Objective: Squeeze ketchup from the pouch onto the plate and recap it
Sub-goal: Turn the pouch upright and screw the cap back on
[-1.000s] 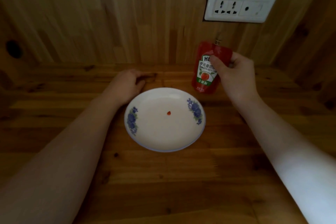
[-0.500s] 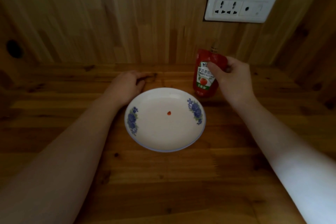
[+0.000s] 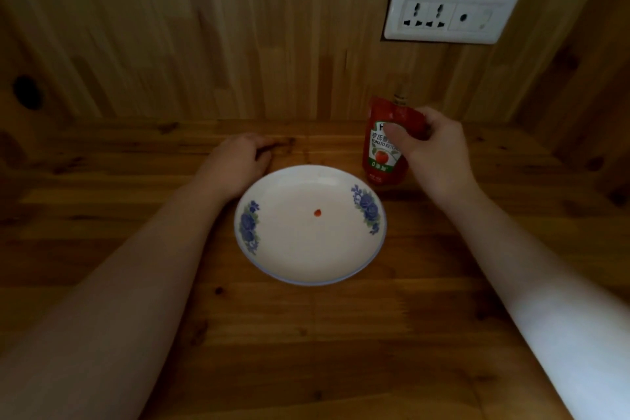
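The setting looks like a home, a dining or kitchen corner lined in wood. A knotty plank table [image 3: 306,334] fills the view from 3 o'clock round to 9, meeting a wall of jointed wood panelling [image 3: 238,27] at 12 o'clock. A white multi-socket wall outlet [image 3: 450,14] sits on the panelling at about 1 o'clock. At the centre rests a white plate [image 3: 306,262] with blue flower prints, household tableware, and just beyond it at 1 o'clock stands a retail ketchup pouch [image 3: 383,153]. The light is dim.
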Available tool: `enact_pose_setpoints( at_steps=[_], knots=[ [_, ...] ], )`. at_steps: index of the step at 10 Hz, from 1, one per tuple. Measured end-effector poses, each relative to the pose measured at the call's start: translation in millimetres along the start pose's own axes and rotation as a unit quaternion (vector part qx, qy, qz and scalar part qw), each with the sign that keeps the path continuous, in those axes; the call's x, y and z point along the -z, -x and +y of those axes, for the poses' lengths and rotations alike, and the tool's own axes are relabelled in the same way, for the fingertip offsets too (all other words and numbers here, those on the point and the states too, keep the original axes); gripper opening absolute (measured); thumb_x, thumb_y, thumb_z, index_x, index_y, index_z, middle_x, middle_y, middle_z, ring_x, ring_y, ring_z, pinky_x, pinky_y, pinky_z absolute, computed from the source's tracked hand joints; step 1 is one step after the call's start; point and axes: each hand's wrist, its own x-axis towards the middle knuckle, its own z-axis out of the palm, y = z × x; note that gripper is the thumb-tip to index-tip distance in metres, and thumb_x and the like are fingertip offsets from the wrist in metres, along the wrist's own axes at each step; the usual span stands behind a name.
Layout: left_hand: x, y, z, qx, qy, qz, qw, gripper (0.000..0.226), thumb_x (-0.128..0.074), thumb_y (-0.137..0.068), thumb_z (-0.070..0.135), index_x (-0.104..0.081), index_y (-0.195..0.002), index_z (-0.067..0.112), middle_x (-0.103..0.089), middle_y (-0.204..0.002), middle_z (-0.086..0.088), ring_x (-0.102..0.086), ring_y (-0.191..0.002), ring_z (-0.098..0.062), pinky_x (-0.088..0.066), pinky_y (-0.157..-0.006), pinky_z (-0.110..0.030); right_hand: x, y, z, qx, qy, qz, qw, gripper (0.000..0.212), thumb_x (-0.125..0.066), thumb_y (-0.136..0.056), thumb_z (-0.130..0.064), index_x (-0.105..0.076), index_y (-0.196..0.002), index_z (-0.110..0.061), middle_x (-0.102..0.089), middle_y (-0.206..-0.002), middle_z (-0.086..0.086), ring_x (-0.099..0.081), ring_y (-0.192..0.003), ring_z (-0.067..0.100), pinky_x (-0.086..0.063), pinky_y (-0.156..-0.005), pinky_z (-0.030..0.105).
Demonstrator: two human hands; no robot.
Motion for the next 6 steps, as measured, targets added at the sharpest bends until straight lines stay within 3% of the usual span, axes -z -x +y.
enact_pose_setpoints(
  at_steps=[1, 3, 5, 6],
  knots=[
    [-0.9, -0.1, -0.7, 0.007, -0.003, 0.0, 1.0, 0.039, -0.05, -0.1, 0.02, -0.059, -0.138, 0.027, -0.058, -0.144, -0.008, -0.055, -0.128, -0.03, -0.044, -0.106, -0.041, 0.8, 1.1, -3.0, 0.006, 0.011, -0.005, 1.0, 0.023, -0.079, -0.091, -0.032, -0.067, -0.11, -0.036, -0.071, -0.098, -0.018, -0.069, -0.094, -0.003, -0.056, -0.065, 0.012],
    [-1.9, 1.1, 0.2, 0.024, -0.002, -0.001, 1.0, 0.039, -0.049, -0.1, 0.021, -0.059, -0.137, 0.023, -0.057, -0.146, -0.006, -0.053, -0.13, -0.031, -0.042, -0.106, -0.039, 2.8, 2.6, -8.5, 0.016, 0.007, 0.002, 1.0, 0.028, -0.082, -0.088, -0.033, -0.065, -0.11, -0.038, -0.07, -0.103, -0.017, -0.069, -0.099, 0.001, -0.058, -0.074, 0.021],
    [-0.1, 1.3, 0.0, 0.009, 0.005, -0.003, 1.0, 0.041, -0.049, -0.098, 0.016, -0.06, -0.137, 0.023, -0.057, -0.146, -0.004, -0.054, -0.131, -0.027, -0.043, -0.108, -0.036, 2.6, 2.2, -8.8, 0.024, 0.02, -0.006, 1.0, 0.037, -0.083, -0.087, -0.029, -0.068, -0.121, -0.023, -0.074, -0.114, 0.0, -0.073, -0.102, 0.012, -0.063, -0.084, 0.036],
    [-0.8, 1.0, -0.3, 0.019, 0.006, 0.006, 1.0, 0.041, -0.049, -0.098, 0.017, -0.06, -0.137, 0.022, -0.057, -0.147, -0.004, -0.054, -0.132, -0.027, -0.043, -0.108, -0.037, 3.9, 3.9, -16.6, 0.044, -0.007, 0.0, 0.999, 0.036, -0.08, -0.09, -0.031, -0.066, -0.122, -0.024, -0.069, -0.111, -0.008, -0.068, -0.102, 0.002, -0.059, -0.083, 0.026]
  ],
)
